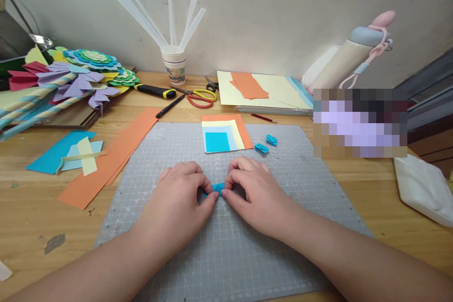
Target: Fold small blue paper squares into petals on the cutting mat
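Note:
A small folded piece of blue paper (pixel 218 188) is held just over the grey cutting mat (pixel 233 255). My left hand (pixel 184 193) pinches its left end between thumb and forefinger. The right end is pinched the same way by my right hand (pixel 253 191). Fingertips cover part of the paper. Beyond my hands lies a stack of square sheets in orange, cream, light blue and blue (pixel 217 141). Two small folded blue paper pieces (pixel 262 148) rest to the right of that stack.
Orange strips (pixel 116 155) and blue paper (pixel 60 153) lie at left, below paper flowers (pixel 92 59). Along the back are a box cutter (pixel 155 90), scissors (pixel 200 96), a pen (pixel 170 106), a paper cup (pixel 174 68) of white strips and a paper pile (pixel 283 87). A bottle (pixel 341 61) leans at right.

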Demonstrator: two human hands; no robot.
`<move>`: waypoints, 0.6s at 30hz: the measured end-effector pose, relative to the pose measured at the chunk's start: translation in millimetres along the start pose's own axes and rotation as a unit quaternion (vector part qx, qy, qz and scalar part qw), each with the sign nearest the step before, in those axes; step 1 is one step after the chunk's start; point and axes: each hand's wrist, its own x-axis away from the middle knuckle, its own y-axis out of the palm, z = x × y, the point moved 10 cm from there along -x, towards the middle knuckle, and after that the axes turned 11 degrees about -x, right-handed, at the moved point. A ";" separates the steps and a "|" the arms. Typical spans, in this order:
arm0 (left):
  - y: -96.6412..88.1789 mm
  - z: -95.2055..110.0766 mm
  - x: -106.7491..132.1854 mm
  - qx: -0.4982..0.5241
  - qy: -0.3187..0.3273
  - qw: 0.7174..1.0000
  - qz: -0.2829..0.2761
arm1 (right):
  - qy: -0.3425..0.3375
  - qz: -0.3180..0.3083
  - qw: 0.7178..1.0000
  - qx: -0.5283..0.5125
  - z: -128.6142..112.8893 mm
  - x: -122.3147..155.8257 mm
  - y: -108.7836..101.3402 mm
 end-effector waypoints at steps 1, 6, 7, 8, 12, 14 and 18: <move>-0.2 -0.2 0.2 -0.002 -0.002 1.000 -0.001 | -0.001 0.002 1.000 0.002 -0.3 0.1 0.1; -2.0 2.6 0.0 -0.013 0.002 1.000 -0.004 | 0.005 0.011 1.000 0.017 0.2 -1.9 1.5; -2.2 3.7 -0.2 -0.017 0.005 1.000 -0.003 | 0.006 0.014 1.000 0.019 0.2 -2.4 1.6; -2.2 4.2 -0.5 -0.021 0.006 1.000 -0.002 | 0.005 0.017 1.000 0.019 0.0 -2.9 1.6; 0.0 3.6 -0.5 -0.035 0.004 0.999 -0.007 | 0.002 0.023 1.000 0.015 0.4 -3.7 1.4; 0.4 3.0 -0.3 -0.040 0.003 0.999 -0.008 | 0.004 0.024 1.000 0.016 1.3 -4.0 1.4; -0.2 3.8 -1.4 -0.044 0.005 0.999 -0.006 | 0.005 0.028 0.999 0.021 1.2 -4.9 1.3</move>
